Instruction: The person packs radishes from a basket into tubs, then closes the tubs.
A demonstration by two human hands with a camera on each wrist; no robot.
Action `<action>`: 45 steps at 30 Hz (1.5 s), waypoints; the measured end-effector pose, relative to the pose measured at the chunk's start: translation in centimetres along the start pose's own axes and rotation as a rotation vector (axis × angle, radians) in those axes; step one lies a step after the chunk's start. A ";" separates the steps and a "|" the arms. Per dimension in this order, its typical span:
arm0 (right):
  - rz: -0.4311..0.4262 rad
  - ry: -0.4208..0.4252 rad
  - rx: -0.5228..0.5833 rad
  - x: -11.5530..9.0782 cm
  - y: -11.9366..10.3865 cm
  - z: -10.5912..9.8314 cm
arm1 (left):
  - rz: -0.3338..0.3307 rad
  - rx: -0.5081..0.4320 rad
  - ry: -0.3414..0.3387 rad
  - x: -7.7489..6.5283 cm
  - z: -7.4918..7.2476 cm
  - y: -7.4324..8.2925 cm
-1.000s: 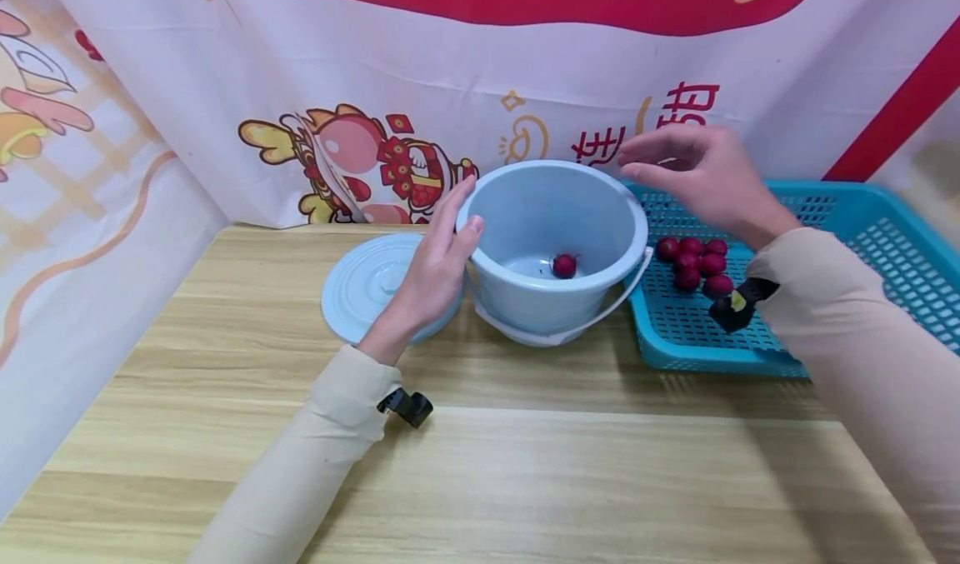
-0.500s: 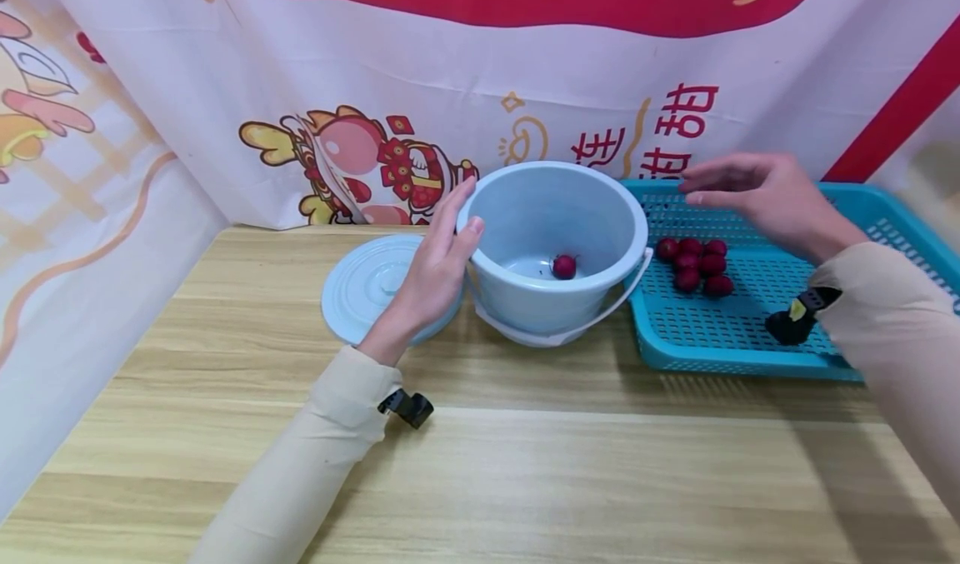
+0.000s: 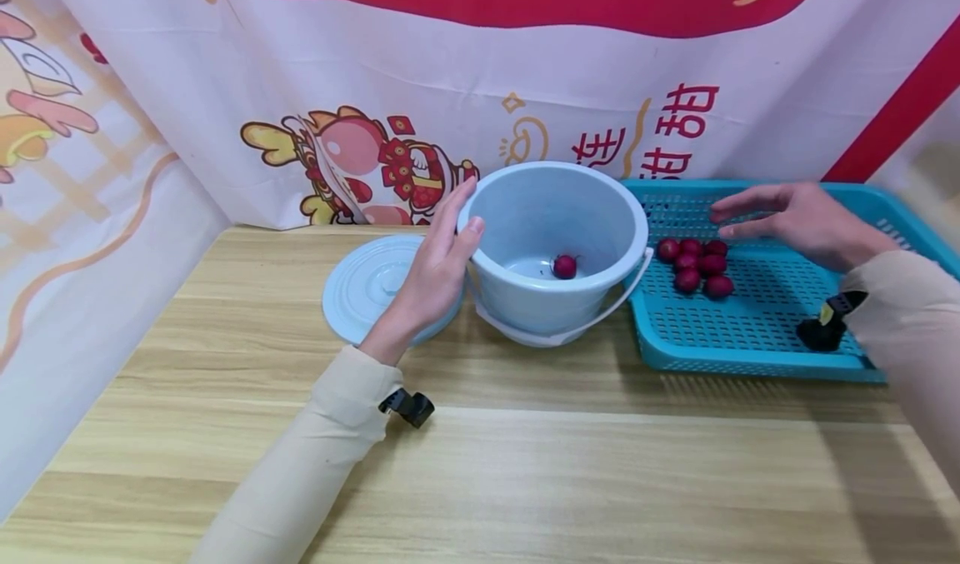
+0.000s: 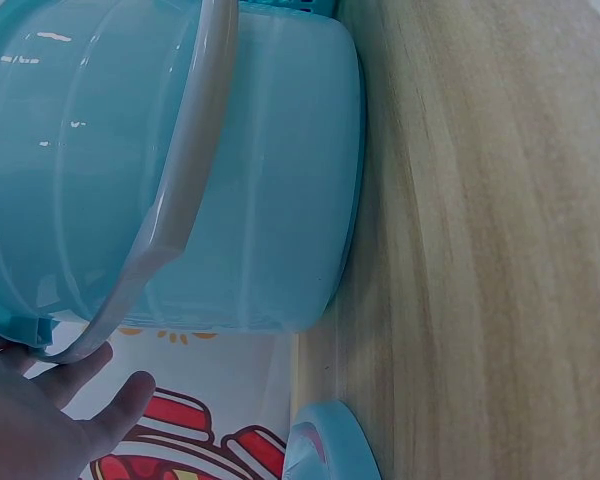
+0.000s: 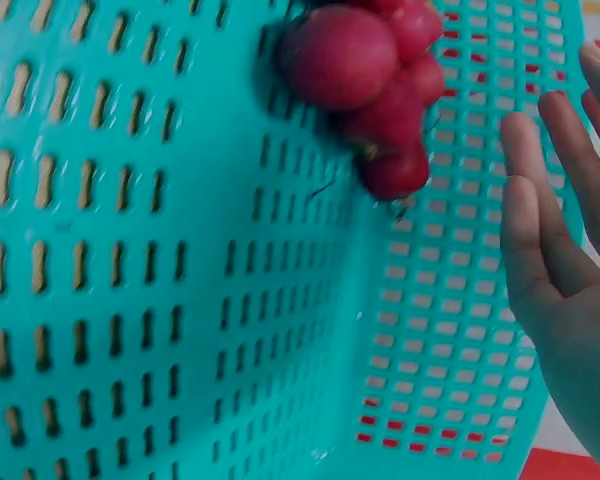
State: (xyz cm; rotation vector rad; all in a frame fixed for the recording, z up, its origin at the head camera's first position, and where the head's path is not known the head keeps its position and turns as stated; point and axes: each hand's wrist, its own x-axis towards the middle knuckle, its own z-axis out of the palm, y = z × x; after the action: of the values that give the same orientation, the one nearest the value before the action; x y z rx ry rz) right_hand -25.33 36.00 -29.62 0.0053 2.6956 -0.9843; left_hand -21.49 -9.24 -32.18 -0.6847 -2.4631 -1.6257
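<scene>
A pale blue bucket (image 3: 540, 301) stands upright on the table, with one dark red radish (image 3: 564, 266) on its bottom. My left hand (image 3: 435, 272) rests with straight fingers against the bucket's left side, near the rim. In the left wrist view, those fingers reach the bucket's wall (image 4: 280, 170) beside its handle (image 4: 185, 160). My right hand (image 3: 806, 222) hovers over a turquoise basket (image 3: 648, 343), fingers spread and nothing in them. Several radishes (image 3: 701, 264) lie clustered at the basket's left side, just left of my right fingertips. The right wrist view has the same radishes (image 5: 340, 60) near the top.
A round pale blue lid (image 3: 360, 293) lies on the wooden table (image 3: 525, 472), left of the bucket and partly behind my left hand. A printed curtain (image 3: 420, 64) hangs along the table's back edge. The basket sits close to the bucket's right side.
My right hand has moved from beside the bucket's rim to the right and down, over the basket. The left hand and the bucket have stayed in place.
</scene>
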 end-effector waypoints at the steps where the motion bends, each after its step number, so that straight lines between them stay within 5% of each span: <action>1: 0.003 -0.010 -0.004 0.1 0.2 0.0 | 0.000 -0.001 -0.002 0.0 0.0 0.0; 21: 0.001 -0.118 -0.058 1.3 3.2 0.6 | -0.004 -0.012 -0.009 0.0 0.0 0.1; 31: 0.017 -0.130 -0.127 1.4 2.9 0.9 | -0.036 -0.015 -0.035 -1.1 -0.6 3.9; 45: -0.016 -0.082 -0.250 1.6 2.2 1.4 | -0.048 -0.007 -0.030 -1.1 -0.7 4.2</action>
State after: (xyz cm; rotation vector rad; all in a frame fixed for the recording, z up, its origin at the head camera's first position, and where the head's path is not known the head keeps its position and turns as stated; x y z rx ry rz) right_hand -26.26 36.60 -32.43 -0.1030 2.7258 -0.6304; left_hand -18.79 -8.82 -28.75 -0.6605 -2.5157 -1.6529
